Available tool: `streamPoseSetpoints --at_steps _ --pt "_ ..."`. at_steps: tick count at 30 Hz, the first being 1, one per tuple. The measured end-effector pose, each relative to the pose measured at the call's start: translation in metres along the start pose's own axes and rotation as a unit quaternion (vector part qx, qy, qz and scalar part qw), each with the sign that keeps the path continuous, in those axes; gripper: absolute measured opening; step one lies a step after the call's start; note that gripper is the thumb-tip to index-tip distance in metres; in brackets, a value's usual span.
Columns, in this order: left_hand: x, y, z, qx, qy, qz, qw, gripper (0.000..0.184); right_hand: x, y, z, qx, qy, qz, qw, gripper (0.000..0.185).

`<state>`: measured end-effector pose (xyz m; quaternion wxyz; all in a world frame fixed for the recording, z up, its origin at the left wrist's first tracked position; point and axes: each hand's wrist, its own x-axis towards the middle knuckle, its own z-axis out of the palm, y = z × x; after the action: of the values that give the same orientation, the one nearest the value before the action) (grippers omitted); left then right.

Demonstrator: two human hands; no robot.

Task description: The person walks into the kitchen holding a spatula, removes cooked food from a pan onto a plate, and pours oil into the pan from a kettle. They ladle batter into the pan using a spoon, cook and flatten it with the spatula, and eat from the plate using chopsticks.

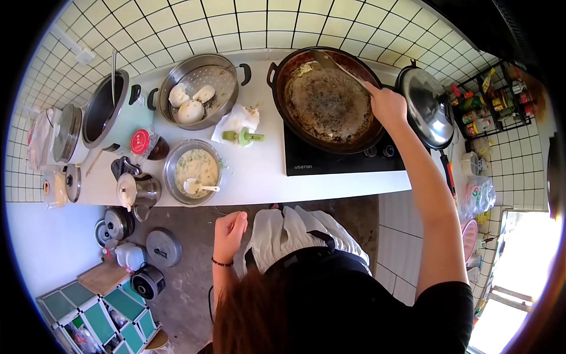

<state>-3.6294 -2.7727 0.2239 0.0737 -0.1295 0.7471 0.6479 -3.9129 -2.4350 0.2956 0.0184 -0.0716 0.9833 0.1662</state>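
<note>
My right hand point(388, 106) grips the handle of a spatula point(350, 73). Its blade rests at the far inner side of a large dark wok point(282, 112). The wok stands on a black cooktop point(330, 167); its bottom has a brown, mottled coating, and a small pale yellow scrap point(305, 69) lies near the far rim. In front of my body, below the counter edge, my left hand point(229, 231) is curled closed with nothing visible in it. Nearest to it on the counter is a metal bowl point(167, 171) of pale batter with green bits and a white spoon point(203, 187).
A steamer pan point(227, 106) holds several white buns. Beside it lie a crumpled tissue point(236, 121) and a green-handled brush point(243, 137). A deep pot point(131, 118) and a glass teapot point(147, 187) stand left. Right of the wok are a lidded pan point(425, 106) and a spice rack point(498, 109).
</note>
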Motion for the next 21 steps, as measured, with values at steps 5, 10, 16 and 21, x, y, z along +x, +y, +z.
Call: streamPoseSetpoints --at_steps 5,10,16,21 --pt "0.000 -0.002 0.001 -0.002 0.000 0.016 1.000 0.041 0.007 -0.013 0.002 -0.100 0.065 -0.132 0.984 0.056" --pt "0.000 -0.003 -0.001 -0.006 -0.003 0.008 1.000 0.038 -0.027 -0.013 -0.019 -0.113 0.078 -0.233 0.963 0.054" --pt "0.003 -0.002 0.002 -0.003 -0.023 0.001 1.000 0.036 -0.091 0.035 -0.055 -0.059 0.065 -0.295 0.951 0.048" --pt "0.007 0.000 0.013 0.005 -0.039 0.000 0.999 0.036 -0.109 0.076 -0.073 -0.002 0.011 -0.178 0.984 0.035"
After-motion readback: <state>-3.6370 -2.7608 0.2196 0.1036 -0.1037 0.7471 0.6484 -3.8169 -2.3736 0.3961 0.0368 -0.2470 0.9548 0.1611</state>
